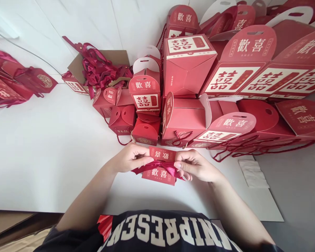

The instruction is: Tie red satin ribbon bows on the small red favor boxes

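A small red gift box (159, 176) with pale Chinese characters stands at the front middle of the white table. Across its top runs a dark pink satin ribbon (161, 163), tied in a bow. My left hand (135, 156) pinches the bow's left side between thumb and fingers. On the other side, my right hand (193, 164) is closed on the right loop, its thumb and index finger pressed together. Both hands are close against the box's sides. The ribbon's left tail hangs below my left hand.
Red gift boxes (245, 59) are stacked along the back and right. Behind them to the left, a cardboard box (115, 56) holds tangled ribbons (94, 68). Red bags (13, 82) lie at far left. White tissues (252, 174) lie near the right table edge.
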Demonstrator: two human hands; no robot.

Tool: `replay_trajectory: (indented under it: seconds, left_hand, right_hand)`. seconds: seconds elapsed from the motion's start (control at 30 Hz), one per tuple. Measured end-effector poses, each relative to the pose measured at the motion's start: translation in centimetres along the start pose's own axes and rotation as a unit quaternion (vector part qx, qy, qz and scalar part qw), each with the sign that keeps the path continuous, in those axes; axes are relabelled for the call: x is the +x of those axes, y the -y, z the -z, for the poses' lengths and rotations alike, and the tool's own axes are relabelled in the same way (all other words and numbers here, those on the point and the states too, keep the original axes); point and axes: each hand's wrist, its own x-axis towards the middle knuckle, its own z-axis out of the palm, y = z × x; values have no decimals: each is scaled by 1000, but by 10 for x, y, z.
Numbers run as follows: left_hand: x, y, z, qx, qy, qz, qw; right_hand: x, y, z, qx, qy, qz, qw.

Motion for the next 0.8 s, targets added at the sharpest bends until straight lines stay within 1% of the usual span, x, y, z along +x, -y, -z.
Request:
replay_trajectory:
  seconds: [0.2, 0.37, 0.47, 0.5, 0.57, 0.63, 0.7, 0.73, 0.8]
  left_hand:
    - [1, 3, 0, -19, 1, -4, 1000]
    - [3, 9, 1, -51, 12, 5, 999]
    - [3, 12, 1, -82, 7, 20, 996]
    - [2, 13, 1, -95, 6, 20, 995]
    - [0, 12, 2, -115, 3, 5, 993]
    - [-1, 11, 2, -109, 3, -14, 994]
    - [-2, 8, 2, -88, 0, -19, 996]
    - [-2, 7, 2, -79, -1, -18, 997]
    - [-1, 6, 2, -69, -5, -11, 998]
  right_hand:
    - [1, -4, 5, 0, -4, -6, 1000]
    - [6, -10, 14, -4, 1, -17, 1000]
    - [5, -9, 17, -3, -2, 3, 1000]
    - [3, -7, 17, -3, -13, 13, 1000]
    - [-4, -3, 14, -15, -62, 31, 997]
    - [-12, 2, 9, -65, -128, 40, 989]
    - [-18, 4, 2, -139, -173, 41, 974]
    - [-20, 4, -1, -169, -178, 35, 969]
    - [-22, 1, -6, -192, -156, 17, 969]
